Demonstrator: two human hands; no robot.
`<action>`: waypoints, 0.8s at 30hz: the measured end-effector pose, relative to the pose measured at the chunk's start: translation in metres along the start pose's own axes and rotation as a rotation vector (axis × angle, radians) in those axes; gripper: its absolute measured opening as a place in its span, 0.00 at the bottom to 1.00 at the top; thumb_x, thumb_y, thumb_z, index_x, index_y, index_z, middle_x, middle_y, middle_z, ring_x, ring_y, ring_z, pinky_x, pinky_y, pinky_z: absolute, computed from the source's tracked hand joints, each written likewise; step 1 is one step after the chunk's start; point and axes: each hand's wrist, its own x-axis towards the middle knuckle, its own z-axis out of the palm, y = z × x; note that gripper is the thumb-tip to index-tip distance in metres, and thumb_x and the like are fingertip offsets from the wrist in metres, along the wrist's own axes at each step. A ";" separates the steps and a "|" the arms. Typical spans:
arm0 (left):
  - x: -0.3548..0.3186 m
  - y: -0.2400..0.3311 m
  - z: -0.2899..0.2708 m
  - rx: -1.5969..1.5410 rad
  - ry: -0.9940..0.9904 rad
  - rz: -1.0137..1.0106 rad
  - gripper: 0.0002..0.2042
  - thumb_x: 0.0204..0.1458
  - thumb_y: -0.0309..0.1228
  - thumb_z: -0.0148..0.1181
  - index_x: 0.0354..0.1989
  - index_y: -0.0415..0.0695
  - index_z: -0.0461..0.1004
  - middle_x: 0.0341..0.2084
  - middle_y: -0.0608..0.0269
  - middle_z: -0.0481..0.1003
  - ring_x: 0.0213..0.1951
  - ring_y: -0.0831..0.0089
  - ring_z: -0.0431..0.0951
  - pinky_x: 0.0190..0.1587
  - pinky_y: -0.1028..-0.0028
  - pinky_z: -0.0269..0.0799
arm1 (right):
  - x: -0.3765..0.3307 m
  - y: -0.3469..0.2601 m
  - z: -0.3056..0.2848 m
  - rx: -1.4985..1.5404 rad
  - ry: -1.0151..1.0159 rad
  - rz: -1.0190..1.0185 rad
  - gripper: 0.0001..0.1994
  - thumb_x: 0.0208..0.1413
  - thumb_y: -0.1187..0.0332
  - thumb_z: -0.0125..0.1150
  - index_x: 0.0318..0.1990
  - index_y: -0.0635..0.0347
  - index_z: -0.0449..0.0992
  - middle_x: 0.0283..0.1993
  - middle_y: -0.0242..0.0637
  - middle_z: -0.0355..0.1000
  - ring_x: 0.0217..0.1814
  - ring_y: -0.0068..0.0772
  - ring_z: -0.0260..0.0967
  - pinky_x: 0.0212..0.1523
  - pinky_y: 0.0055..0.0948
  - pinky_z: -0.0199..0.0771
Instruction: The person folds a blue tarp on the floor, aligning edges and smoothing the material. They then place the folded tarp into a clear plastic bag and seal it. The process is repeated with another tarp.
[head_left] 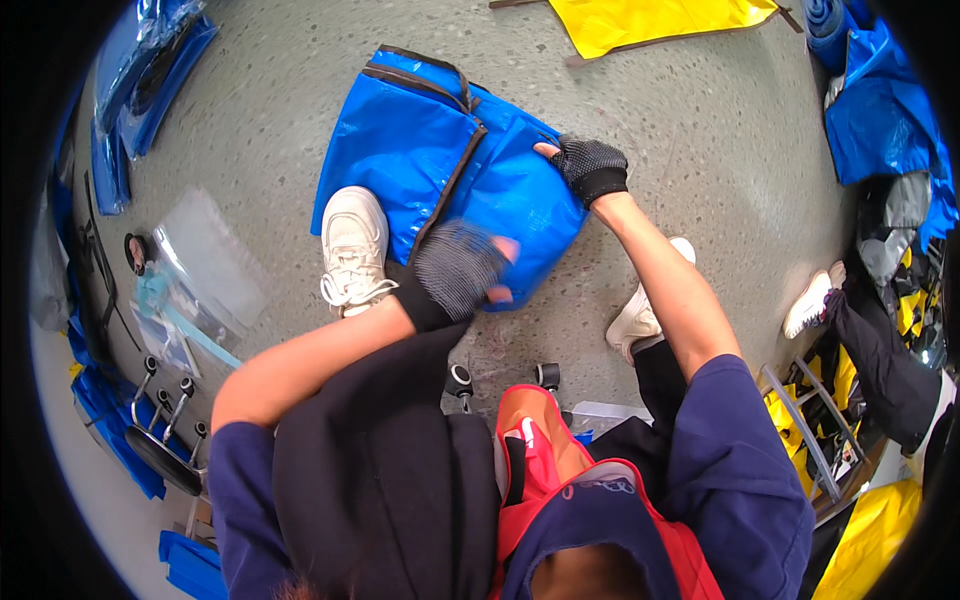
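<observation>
On the floor before me lies a folded blue tarpaulin with dark brown trim along its edges and flap. My right hand, in a black fingerless work glove, is closed on its right edge, thumb on top. My left hand, gloved alike, is over the tarpaulin's near part. Motion blurs its fingers, so I cannot make out whether they grip the material. My left shoe, a white one, is at the tarpaulin's near left corner, overlapping it.
A yellow sheet lies at the far side. Clear plastic bags and blue film packs are on the left, with a wheeled stool base. Blue material and a metal frame stand right, near another person's shoe.
</observation>
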 end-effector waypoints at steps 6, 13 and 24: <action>-0.014 -0.073 0.116 -0.050 0.037 0.459 0.42 0.42 0.59 0.56 0.66 0.51 0.54 0.65 0.57 0.54 0.68 0.59 0.49 0.66 0.48 0.36 | -0.008 -0.052 0.002 -0.078 0.585 -0.535 0.25 0.53 0.45 0.51 0.53 0.49 0.71 0.56 0.44 0.68 0.60 0.47 0.62 0.60 0.45 0.58; -0.020 -0.026 0.040 -0.059 -0.563 0.046 0.37 0.51 0.58 0.49 0.62 0.42 0.57 0.61 0.48 0.59 0.65 0.49 0.54 0.62 0.49 0.49 | 0.027 -0.076 0.029 -0.254 0.272 -0.983 0.30 0.53 0.42 0.49 0.63 0.37 0.61 0.69 0.31 0.54 0.73 0.35 0.42 0.71 0.46 0.31; 0.014 -0.075 0.057 0.395 0.441 -0.403 0.34 0.53 0.54 0.46 0.67 0.53 0.51 0.67 0.53 0.47 0.68 0.49 0.42 0.61 0.34 0.26 | -0.048 0.001 0.009 -0.315 -0.026 -1.238 0.48 0.30 0.44 0.69 0.64 0.47 0.57 0.65 0.45 0.57 0.68 0.47 0.52 0.66 0.55 0.45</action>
